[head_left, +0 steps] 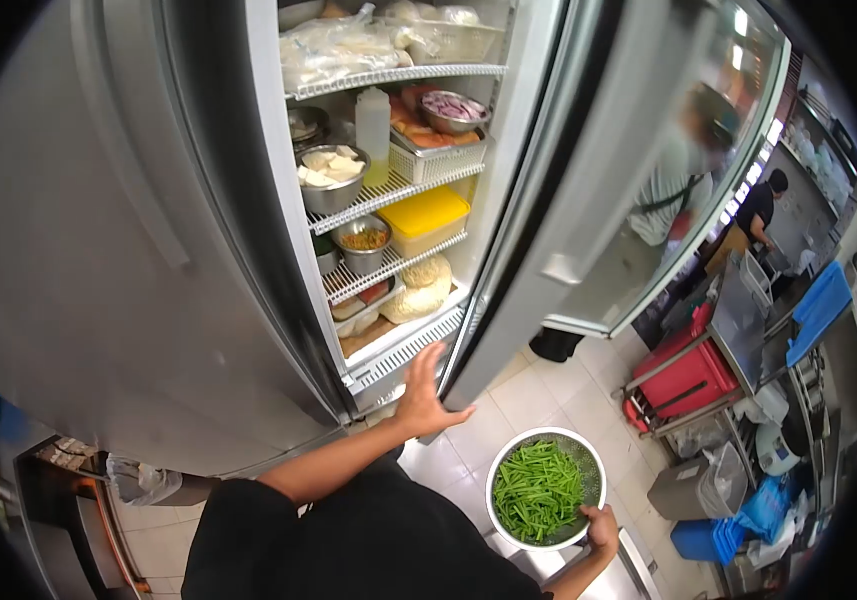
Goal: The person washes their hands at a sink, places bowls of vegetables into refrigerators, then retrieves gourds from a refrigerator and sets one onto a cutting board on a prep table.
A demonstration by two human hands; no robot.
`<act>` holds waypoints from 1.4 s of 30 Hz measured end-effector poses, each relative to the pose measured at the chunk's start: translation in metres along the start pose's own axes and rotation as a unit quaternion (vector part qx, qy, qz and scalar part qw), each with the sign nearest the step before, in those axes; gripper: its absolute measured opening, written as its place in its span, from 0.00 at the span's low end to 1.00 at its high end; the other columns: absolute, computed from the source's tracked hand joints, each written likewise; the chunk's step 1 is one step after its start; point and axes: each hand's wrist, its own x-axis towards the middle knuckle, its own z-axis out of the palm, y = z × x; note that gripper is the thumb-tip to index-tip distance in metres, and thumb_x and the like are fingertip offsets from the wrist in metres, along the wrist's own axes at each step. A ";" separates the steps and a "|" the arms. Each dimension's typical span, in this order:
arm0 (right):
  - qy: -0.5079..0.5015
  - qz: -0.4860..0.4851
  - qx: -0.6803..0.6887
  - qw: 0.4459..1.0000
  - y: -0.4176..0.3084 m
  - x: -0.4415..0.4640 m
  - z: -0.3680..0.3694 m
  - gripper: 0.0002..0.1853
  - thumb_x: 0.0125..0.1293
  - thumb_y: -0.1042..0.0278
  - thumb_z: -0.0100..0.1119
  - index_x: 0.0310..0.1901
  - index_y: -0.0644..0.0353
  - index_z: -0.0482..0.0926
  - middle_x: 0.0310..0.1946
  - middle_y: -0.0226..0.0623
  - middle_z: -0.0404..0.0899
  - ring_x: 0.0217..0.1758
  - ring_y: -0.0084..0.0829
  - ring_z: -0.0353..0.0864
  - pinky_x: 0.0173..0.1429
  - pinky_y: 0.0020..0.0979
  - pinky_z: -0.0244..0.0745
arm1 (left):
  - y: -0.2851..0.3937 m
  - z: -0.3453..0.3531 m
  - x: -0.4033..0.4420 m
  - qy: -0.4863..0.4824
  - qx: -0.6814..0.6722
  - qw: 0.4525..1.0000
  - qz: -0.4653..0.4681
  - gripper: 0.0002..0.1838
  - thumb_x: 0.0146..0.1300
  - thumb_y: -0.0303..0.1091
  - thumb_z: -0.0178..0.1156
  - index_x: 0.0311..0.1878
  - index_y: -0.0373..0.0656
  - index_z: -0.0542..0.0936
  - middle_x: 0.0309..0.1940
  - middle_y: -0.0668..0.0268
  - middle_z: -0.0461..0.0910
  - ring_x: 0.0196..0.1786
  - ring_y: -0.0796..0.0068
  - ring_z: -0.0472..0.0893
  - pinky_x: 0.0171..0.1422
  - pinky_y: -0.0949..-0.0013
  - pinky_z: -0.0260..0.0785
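My right hand grips the rim of a white-edged colander, thumb over the inner side. Cut green beans are heaped inside it. Stretched forward, my left hand has its fingers apart and holds nothing; it is by the lower edge of the glass fridge door, and whether it touches the door I cannot tell. The fridge stands open before me. On its shelves are a bowl of white pieces, a squeeze bottle, a yellow-lidded tub and a bowl of chopped onion.
A closed steel door fills the left side. To the right are a red bin, a grey bin, a blue container and a steel table. A person works at the back right. Another figure shows through the glass door.
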 end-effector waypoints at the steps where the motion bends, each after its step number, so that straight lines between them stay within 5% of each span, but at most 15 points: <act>1: 0.010 0.001 -0.027 1.000 0.003 -0.007 -0.010 0.11 0.54 0.70 0.57 0.34 0.71 0.80 0.27 0.37 0.81 0.29 0.28 0.77 0.36 0.30 0.72 | 0.009 0.014 0.004 -0.020 -0.010 1.000 0.013 0.61 0.40 0.51 0.74 0.70 0.36 0.47 0.67 0.47 0.51 0.71 0.48 0.52 0.72 0.50 0.48; 9: 0.008 0.039 0.096 0.995 0.020 -0.064 -0.024 0.14 0.56 0.74 0.57 0.43 0.74 0.75 0.34 0.45 0.81 0.33 0.35 0.80 0.41 0.34 0.77 | 0.072 0.106 0.031 -0.139 -0.051 0.987 0.065 0.63 0.45 0.53 0.70 0.73 0.38 0.39 0.72 0.45 0.41 0.76 0.48 0.40 0.74 0.41 0.37; 13: 0.051 0.074 0.082 0.993 0.034 -0.074 -0.020 0.16 0.58 0.73 0.54 0.47 0.73 0.77 0.37 0.42 0.82 0.37 0.32 0.80 0.45 0.33 0.75 | 0.091 0.147 0.041 -0.164 -0.058 0.981 0.088 0.62 0.50 0.54 0.67 0.73 0.36 0.34 0.73 0.44 0.34 0.76 0.47 0.35 0.73 0.36 0.34; 23: 0.032 0.101 0.121 0.987 0.048 -0.060 0.019 0.12 0.59 0.74 0.56 0.42 0.73 0.78 0.35 0.43 0.82 0.35 0.31 0.80 0.42 0.31 0.74 | 0.117 0.189 0.061 -0.180 -0.053 0.975 0.118 0.62 0.53 0.52 0.66 0.72 0.34 0.31 0.73 0.43 0.27 0.76 0.43 0.31 0.70 0.30 0.35; 28: 0.004 0.094 0.056 0.994 0.011 -0.040 0.054 0.13 0.60 0.73 0.53 0.41 0.73 0.78 0.31 0.41 0.82 0.30 0.30 0.79 0.38 0.30 0.74 | 0.087 0.137 0.081 -0.240 -0.159 0.950 0.123 0.55 0.56 0.46 0.66 0.73 0.36 0.37 0.73 0.43 0.39 0.76 0.44 0.39 0.74 0.40 0.37; 33: -0.034 0.132 -0.035 0.990 -0.014 0.021 0.100 0.14 0.59 0.70 0.52 0.40 0.74 0.79 0.30 0.40 0.82 0.29 0.29 0.79 0.36 0.31 0.73 | 0.009 0.032 0.073 -0.066 -0.234 0.968 0.055 0.43 0.56 0.28 0.67 0.69 0.34 0.51 0.58 0.53 0.71 0.62 0.61 0.72 0.67 0.62 0.61; 38: -0.078 0.042 -0.004 0.996 -0.068 0.102 0.196 0.15 0.59 0.67 0.51 0.37 0.73 0.79 0.27 0.39 0.80 0.24 0.26 0.74 0.29 0.30 0.67 | -0.059 -0.043 0.040 0.011 -0.229 0.972 -0.051 0.37 0.57 0.23 0.64 0.66 0.35 0.55 0.48 0.57 0.75 0.46 0.71 0.78 0.52 0.68 0.69; 42: -0.155 -0.014 0.085 0.984 -0.150 0.167 0.282 0.17 0.61 0.65 0.49 0.39 0.74 0.78 0.29 0.44 0.81 0.27 0.33 0.81 0.28 0.32 0.78 | -0.085 -0.066 0.009 0.011 -0.230 0.960 -0.163 0.30 0.61 0.22 0.60 0.63 0.36 0.58 0.39 0.62 0.76 0.39 0.79 0.76 0.43 0.77 0.69</act>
